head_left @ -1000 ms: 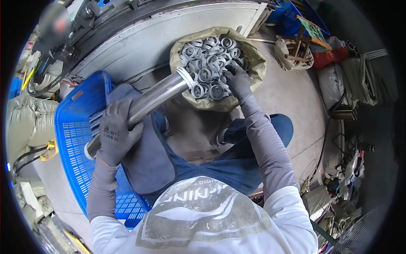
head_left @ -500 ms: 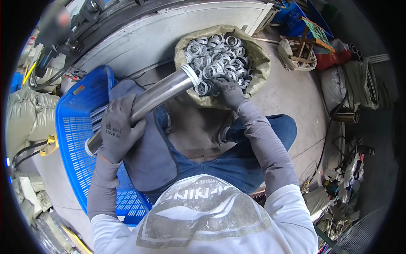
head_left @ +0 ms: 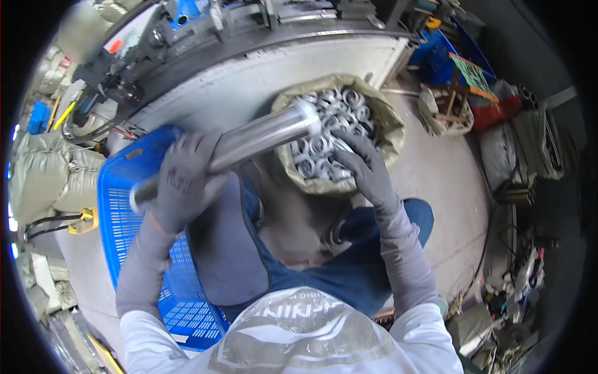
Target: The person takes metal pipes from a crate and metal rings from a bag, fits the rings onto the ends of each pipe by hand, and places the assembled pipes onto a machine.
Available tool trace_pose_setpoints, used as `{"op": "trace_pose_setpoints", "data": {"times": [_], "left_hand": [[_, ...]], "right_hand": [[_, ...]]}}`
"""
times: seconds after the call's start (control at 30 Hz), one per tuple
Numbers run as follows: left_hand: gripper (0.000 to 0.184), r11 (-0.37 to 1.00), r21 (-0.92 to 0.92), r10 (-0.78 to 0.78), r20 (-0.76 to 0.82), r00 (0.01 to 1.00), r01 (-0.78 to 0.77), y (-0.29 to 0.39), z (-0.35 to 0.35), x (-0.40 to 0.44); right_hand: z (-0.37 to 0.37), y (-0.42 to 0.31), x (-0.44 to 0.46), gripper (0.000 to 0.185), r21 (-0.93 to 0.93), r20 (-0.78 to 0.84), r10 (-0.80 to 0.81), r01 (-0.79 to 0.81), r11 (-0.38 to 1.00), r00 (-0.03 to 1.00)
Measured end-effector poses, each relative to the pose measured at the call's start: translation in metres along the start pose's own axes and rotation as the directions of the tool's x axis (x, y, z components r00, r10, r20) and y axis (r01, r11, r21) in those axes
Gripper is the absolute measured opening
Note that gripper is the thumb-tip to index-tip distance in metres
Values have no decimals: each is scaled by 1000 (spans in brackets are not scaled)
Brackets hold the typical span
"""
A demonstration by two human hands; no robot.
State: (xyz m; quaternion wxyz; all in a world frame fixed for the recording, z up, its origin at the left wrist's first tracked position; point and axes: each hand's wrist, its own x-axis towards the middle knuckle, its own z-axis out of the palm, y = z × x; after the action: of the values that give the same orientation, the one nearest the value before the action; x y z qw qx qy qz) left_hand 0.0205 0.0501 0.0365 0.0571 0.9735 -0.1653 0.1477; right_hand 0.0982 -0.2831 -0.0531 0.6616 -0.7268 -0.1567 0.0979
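My left hand (head_left: 187, 177), in a grey glove, is closed around a shiny metal tube (head_left: 258, 142). The tube slants up to the right, with pale rings (head_left: 308, 117) around its far end, blurred by motion. That end is over an open woven sack (head_left: 389, 134) full of metal rings (head_left: 322, 144). At the sack's right side is my gloved right hand (head_left: 367, 167), its fingers apart and pointing left over the rings. Whether a fingertip touches a ring is hard to make out.
A blue plastic basket (head_left: 112, 227) stands at my left, beneath the tube's near end. A grey pad (head_left: 218, 249) lies over my left leg. Behind the sack runs a machine bench (head_left: 268, 68). A smaller bag (head_left: 436, 112) with wooden pieces sits at the far right.
The tube and my left hand have shifted up and right in view, tube less steep. My right hand has drawn back from among the rings, fingers now spread. The whole view has tilted up.
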Motion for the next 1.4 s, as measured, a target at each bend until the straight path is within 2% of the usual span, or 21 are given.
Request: {"op": "trace_pose_setpoints", "data": {"times": [0.03, 0.1, 0.2, 0.27, 0.3, 0.47, 0.6, 0.73, 0.83, 0.87, 0.9, 0.97, 1.0, 1.03, 1.07, 1.1, 1.13, 1.2, 1.23, 1.33, 1.4], "left_hand": [[64, 997, 66, 45, -71, 996, -40, -5, -6, 26], [61, 979, 188, 112, -178, 978, -78, -20, -7, 86], [64, 940, 341, 113, -278, 954, -12, -62, 10, 188], [63, 911, 379, -97, -187, 977, 163, -71, 12, 243], [63, 910, 383, -95, -189, 977, 162, -84, 16, 264], [66, 829, 488, -184, -225, 957, 274, -145, 52, 336], [68, 834, 502, -155, -187, 970, 229, -163, 60, 361], [72, 895, 364, -290, 41, 956, 256, -153, 60, 363], [75, 859, 455, -286, 47, 957, 235, -159, 72, 360], [60, 853, 505, -61, -156, 986, 133, -177, 88, 352], [60, 851, 505, -76, -159, 984, 147, -162, 78, 338], [69, 893, 440, -30, -145, 989, 92, -130, 64, 290], [64, 926, 376, 71, -210, 975, 14, -129, 64, 258], [60, 947, 314, 152, -274, 950, -60, -128, 64, 220], [53, 976, 176, 169, -254, 952, -126, -117, 48, 182], [44, 962, 197, 253, -381, 889, -189, -118, 45, 143], [40, 985, 138, 148, -365, 919, -104, -130, 43, 100], [38, 992, 100, -40, -352, 935, 80, -167, 50, 8], [37, 966, 87, -206, -309, 929, 244, -190, 61, -42], [37, 765, 141, -614, -133, 778, 628, -244, 123, -200], [37, 705, 273, -687, 35, 726, 655, -264, 170, -290]], "right_hand": [[2, -2, 3, 39, -22, -25, 67, -68, 997, 997], [-1, -8, 8, 42, 208, 26, 141, -144, 968, 990], [-11, 6, 15, 47, 341, 69, 96, -114, 933, 993], [-10, 10, 17, 50, 388, 60, 85, -102, 916, 995], [-9, 12, 18, 54, 433, 49, 87, -100, 896, 995], [-15, 1, 17, 58, 338, 76, 130, -148, 929, 989], [-21, -4, 16, 48, 298, 83, 164, -182, 937, 983], [-19, 3, 16, 38, 360, 62, 251, -257, 897, 966], [-18, 17, 18, 36, 343, 34, 295, -289, 894, 955], [-17, 22, 17, 34, 312, 3, 287, -274, 910, 958], [-18, 27, 19, 34, 304, 16, 287, -278, 911, 958], [-19, 29, 21, 30, 50, -28, 72, -70, 996, 997], [-19, 24, 21, 29, -69, -26, -2, 1, 998, 1000], [-20, 28, 17, 29, -50, -46, 41, -43, 998, 998], [-22, 32, 13, 29, -28, -65, 84, -86, 996, 994], [-29, 47, 12, 29, -7, -64, 139, -139, 990, 988], [-37, 63, 12, 29, 15, -63, 193, -192, 981, 979], [-48, 79, 8, 29, -26, 18, 160, -160, 987, 987], [-48, 83, 8, 31, -13, 19, 151, -151, 988, 988], [-43, 89, 11, 34, -72, 46, 145, -141, 987, 988], [-30, 82, 15, 47, -320, 79, 153, -121, 940, 985]]}}
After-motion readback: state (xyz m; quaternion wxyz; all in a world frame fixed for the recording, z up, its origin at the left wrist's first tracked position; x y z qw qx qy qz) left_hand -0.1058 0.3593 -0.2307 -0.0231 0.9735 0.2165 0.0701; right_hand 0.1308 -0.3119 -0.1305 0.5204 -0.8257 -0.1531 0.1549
